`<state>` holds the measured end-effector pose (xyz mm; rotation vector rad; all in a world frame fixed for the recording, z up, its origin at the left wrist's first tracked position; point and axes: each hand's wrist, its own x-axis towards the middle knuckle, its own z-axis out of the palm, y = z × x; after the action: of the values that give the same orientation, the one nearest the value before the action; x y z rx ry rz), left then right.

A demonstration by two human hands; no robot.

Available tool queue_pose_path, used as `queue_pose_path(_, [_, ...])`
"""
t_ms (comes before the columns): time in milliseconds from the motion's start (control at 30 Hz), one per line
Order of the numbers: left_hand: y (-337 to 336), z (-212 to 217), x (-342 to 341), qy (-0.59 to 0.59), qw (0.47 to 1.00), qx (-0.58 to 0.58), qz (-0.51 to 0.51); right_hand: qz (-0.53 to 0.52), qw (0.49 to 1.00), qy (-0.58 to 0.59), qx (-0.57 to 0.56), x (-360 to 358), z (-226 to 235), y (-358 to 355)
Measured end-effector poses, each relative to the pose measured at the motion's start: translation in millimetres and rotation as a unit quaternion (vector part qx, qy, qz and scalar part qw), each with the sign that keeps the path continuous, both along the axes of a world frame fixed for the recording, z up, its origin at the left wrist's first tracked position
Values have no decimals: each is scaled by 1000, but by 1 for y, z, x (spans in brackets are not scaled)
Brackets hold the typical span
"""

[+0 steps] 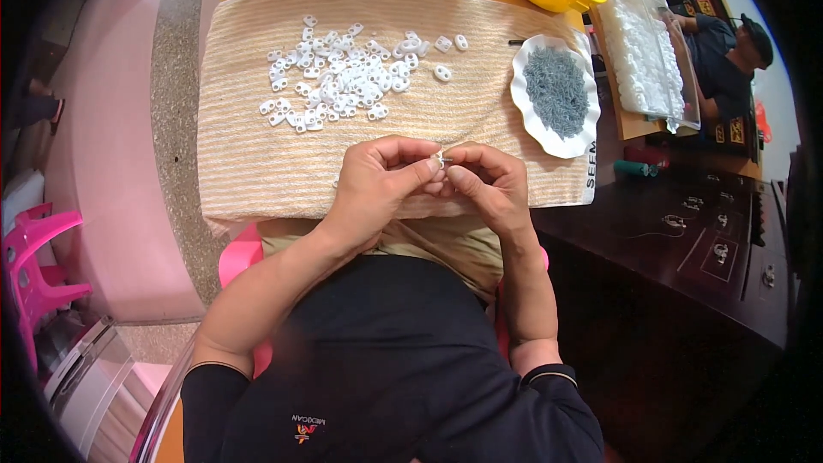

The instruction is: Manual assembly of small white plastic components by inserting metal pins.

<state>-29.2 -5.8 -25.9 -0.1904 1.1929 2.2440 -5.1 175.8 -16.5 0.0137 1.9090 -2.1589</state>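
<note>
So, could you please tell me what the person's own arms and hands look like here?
Both forearms are bare. The left hand and right hand wear no gloves, rings or watch that I can see. Dark sleeves pushed up near the elbows have thin light-edged cuffs.

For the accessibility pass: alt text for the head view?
Left hand and right hand pinch a small white plastic piece over a striped beige cloth. Beyond lie scattered white pieces and a white plate of grey screws.
</note>
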Motion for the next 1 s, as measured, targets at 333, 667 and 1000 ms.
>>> queue_pose_path(333, [-1, -1, 0, -4, 1000, 8, 5, -4, 1000, -12, -22, 1, -5, -1])
queue_pose_path(667, [-1, 1, -1, 1, 1000, 8, 12, -26, 999, -1, -39, 2, -10, -1])
queue_pose_path(1000, [-5, 3, -2, -22, 997, 37, 59, -93, 960, 106, 241, -23, 11, -2])
